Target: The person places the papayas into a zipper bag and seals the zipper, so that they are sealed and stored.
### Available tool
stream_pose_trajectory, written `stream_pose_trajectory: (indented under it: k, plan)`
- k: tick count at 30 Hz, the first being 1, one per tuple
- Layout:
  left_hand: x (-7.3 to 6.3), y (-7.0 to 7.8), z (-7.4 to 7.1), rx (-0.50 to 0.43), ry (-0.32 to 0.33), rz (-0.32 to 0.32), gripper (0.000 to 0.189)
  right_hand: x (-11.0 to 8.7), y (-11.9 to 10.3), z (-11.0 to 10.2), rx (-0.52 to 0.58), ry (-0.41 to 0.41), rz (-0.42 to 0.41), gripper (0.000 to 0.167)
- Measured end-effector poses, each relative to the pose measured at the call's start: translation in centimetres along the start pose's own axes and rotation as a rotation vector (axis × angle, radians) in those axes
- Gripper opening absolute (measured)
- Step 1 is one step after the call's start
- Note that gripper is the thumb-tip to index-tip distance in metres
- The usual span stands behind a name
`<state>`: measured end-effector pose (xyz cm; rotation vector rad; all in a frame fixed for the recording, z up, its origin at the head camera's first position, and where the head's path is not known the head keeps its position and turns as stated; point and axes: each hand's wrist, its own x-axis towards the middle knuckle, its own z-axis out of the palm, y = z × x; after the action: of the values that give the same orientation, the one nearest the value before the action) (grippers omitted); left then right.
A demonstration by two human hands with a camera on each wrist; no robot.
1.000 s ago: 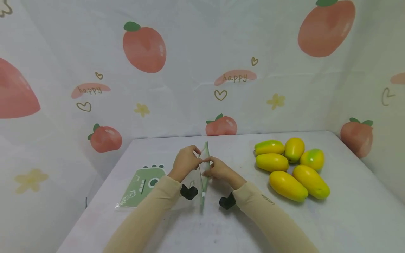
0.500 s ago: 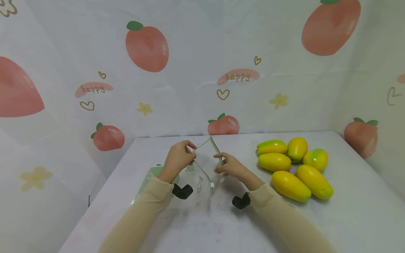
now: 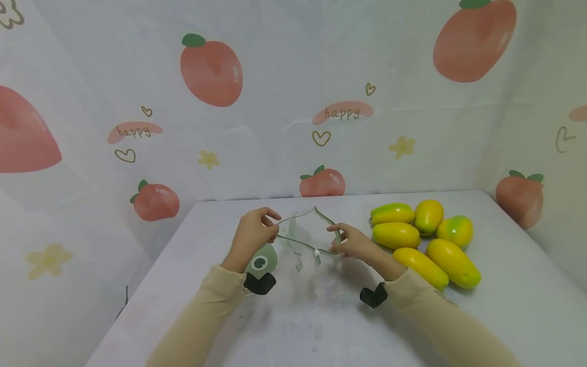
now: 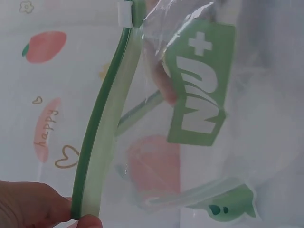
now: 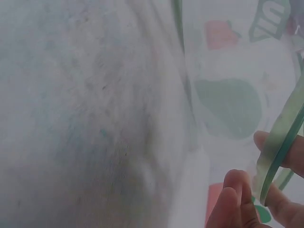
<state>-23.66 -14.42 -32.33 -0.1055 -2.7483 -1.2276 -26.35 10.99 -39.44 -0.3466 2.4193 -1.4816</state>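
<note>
Both hands hold the mouth of a clear slider zip bag (image 3: 295,241) with a green zip edge, spread wide over the middle of the table. My left hand (image 3: 254,237) pinches its left rim between thumb and finger, shown close in the left wrist view. My right hand (image 3: 355,245) grips the right rim, its fingers on both sides of the green strip (image 5: 280,147). A white slider (image 4: 125,14) sits on the zip. Green lettering (image 4: 199,90) is printed on the film. Beside my left wrist shows a green eye print (image 3: 263,261); whether it belongs to this bag I cannot tell.
Several yellow-green papayas (image 3: 418,266) lie grouped on the right of the white table (image 3: 293,331), close beyond my right forearm. A white cloth (image 3: 275,76) printed with fruit hangs behind and at the sides.
The bag's mouth has gone from nearly flat to a wide gap as the hands moved apart. The green printed sheet at the left is now mostly out of sight.
</note>
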Motion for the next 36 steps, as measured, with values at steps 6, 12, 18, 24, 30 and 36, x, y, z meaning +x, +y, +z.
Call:
stream_pose_trajectory:
  k: [6, 12, 18, 24, 30, 36]
  plan:
    - [0.0, -1.0, 0.4, -0.052, -0.002, -0.015, 0.021, -0.8, 0.4, -0.7, -0.036, 0.001, -0.011, 0.056]
    - [-0.1, -1.2, 0.6, -0.066, 0.001, -0.011, 0.020, -1.2, 0.7, -1.1, -0.057, 0.001, 0.009, 0.056]
    - [-0.3, -1.2, 0.6, -0.044, -0.006, -0.010, 0.019, -1.3, 0.5, -1.3, -0.062, 0.003, 0.040, 0.056]
    - [-0.3, -0.9, 0.9, -0.034, -0.003, 0.021, 0.021, -1.1, 0.2, -1.3, -0.077, 0.016, 0.008, 0.057]
    - [-0.3, -0.5, 1.8, -0.104, -0.024, 0.014, 0.026, -0.9, -0.4, -1.2, -0.092, 0.021, -0.009, 0.058]
    - [-0.2, 0.2, 2.5, -0.151, -0.047, -0.005, 0.026, -0.8, -1.1, -0.9, -0.096, 0.033, -0.017, 0.058]
